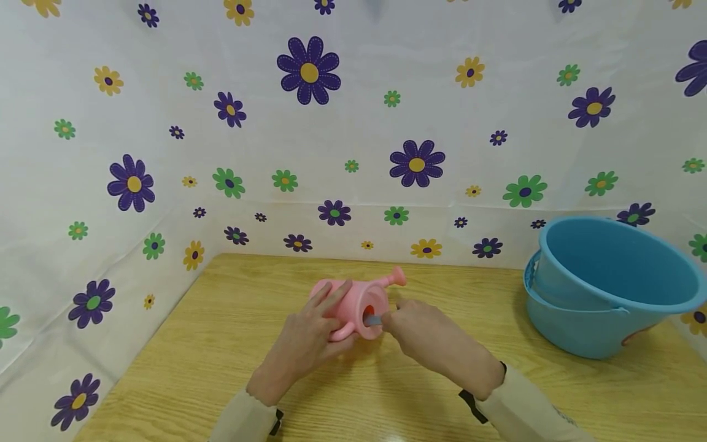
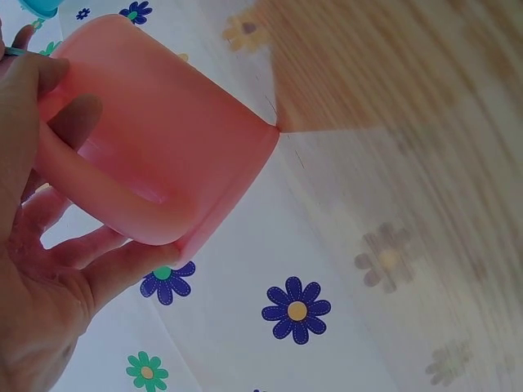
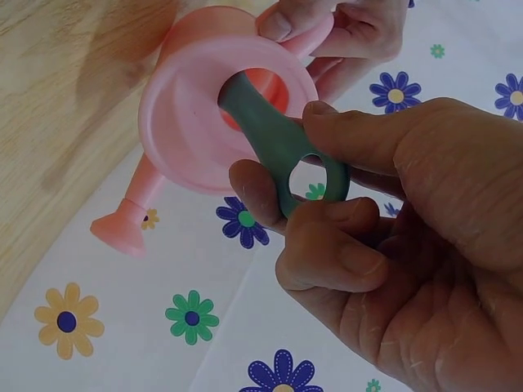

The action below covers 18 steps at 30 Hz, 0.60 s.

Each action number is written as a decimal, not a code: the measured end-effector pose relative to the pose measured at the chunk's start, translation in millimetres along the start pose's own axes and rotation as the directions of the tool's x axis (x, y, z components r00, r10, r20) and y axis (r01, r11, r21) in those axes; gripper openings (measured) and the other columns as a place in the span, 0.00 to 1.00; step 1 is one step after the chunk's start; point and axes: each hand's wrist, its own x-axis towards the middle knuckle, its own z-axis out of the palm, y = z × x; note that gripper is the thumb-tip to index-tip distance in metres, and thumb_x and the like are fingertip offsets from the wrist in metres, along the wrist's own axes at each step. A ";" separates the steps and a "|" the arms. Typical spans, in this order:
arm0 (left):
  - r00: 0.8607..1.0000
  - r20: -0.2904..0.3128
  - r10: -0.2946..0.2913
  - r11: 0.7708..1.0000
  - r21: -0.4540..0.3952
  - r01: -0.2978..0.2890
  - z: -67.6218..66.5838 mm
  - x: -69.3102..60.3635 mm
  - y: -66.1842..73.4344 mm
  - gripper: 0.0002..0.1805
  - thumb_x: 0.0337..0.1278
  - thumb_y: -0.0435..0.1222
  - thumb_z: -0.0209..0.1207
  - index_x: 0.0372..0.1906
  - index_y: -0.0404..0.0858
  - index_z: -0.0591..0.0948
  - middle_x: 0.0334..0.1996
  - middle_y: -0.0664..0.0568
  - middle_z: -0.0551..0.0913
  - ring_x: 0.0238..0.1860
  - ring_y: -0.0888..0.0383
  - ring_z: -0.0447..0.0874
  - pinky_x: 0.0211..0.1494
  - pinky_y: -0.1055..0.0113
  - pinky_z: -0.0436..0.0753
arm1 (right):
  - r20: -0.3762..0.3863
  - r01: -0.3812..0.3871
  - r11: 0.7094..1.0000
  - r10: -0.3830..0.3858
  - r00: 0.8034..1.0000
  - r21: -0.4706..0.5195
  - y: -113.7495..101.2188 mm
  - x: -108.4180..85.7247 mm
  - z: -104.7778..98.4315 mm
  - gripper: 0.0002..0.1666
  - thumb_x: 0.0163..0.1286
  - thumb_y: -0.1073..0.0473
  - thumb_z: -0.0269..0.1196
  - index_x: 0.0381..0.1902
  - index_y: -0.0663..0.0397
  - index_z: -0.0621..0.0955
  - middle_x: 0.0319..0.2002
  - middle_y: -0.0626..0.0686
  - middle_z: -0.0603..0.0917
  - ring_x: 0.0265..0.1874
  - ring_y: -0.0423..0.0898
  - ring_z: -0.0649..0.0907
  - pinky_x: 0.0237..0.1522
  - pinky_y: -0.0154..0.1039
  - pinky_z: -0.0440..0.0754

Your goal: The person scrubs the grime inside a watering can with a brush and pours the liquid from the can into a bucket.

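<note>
Backdrop [image 3: 137, 347] through handle loop [image 3: 337, 176], right-wrist only

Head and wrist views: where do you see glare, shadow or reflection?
Head view: whitish glare on the light wooden tabletop at the bottom edge, shadow below the pink plastic watering can; left wrist view: faded flowers on the tabletop, apparently reflecting the white floral sheet; right wrist view: darker shadow on the tabletop beside the can.

Soft, even light surrounds me: faint shadow left of the bucket [image 1: 577, 325], glare on the table [image 1: 237, 344] at the head view's bottom, its grain hazy from the left wrist.
</note>
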 end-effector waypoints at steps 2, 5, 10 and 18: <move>1.000 -0.004 0.001 1.000 -0.003 -0.001 0.1 -0.1 -0.1 0.24 0.58 0.48 0.70 0.12 0.44 0.77 0.69 0.47 0.79 0.69 0.40 0.78 0.33 0.65 0.90 | -0.001 0.002 1.000 -0.002 1.000 0.003 0.4 -0.2 0.2 0.03 0.66 0.67 0.69 0.33 0.55 0.86 0.20 0.48 0.74 0.20 0.38 0.68 0.21 0.26 0.66; 1.000 -0.006 0.002 1.000 -0.002 -0.002 0.1 0.0 -0.2 0.24 0.59 0.48 0.70 0.12 0.43 0.79 0.69 0.48 0.79 0.69 0.41 0.78 0.32 0.66 0.89 | -0.004 0.003 1.000 -0.003 1.000 0.007 0.9 0.2 0.9 0.03 0.67 0.66 0.69 0.34 0.54 0.87 0.20 0.48 0.75 0.20 0.38 0.68 0.21 0.26 0.67; 1.000 -0.002 -0.006 1.000 0.002 0.006 0.1 -0.1 -0.3 0.24 0.58 0.48 0.70 0.12 0.43 0.79 0.69 0.48 0.79 0.69 0.41 0.78 0.35 0.65 0.90 | 0.010 -0.006 0.999 0.006 1.000 0.046 1.3 2.2 2.1 0.03 0.67 0.66 0.69 0.37 0.54 0.87 0.20 0.48 0.76 0.20 0.39 0.70 0.22 0.26 0.68; 1.000 -0.007 -0.003 1.000 0.000 0.003 0.5 0.3 -0.8 0.23 0.58 0.47 0.71 0.12 0.43 0.78 0.69 0.48 0.79 0.69 0.41 0.78 0.33 0.66 0.90 | 0.019 -0.022 0.995 0.020 1.000 0.099 1.1 7.0 8.6 0.03 0.67 0.68 0.68 0.37 0.56 0.87 0.23 0.49 0.78 0.21 0.39 0.72 0.22 0.26 0.69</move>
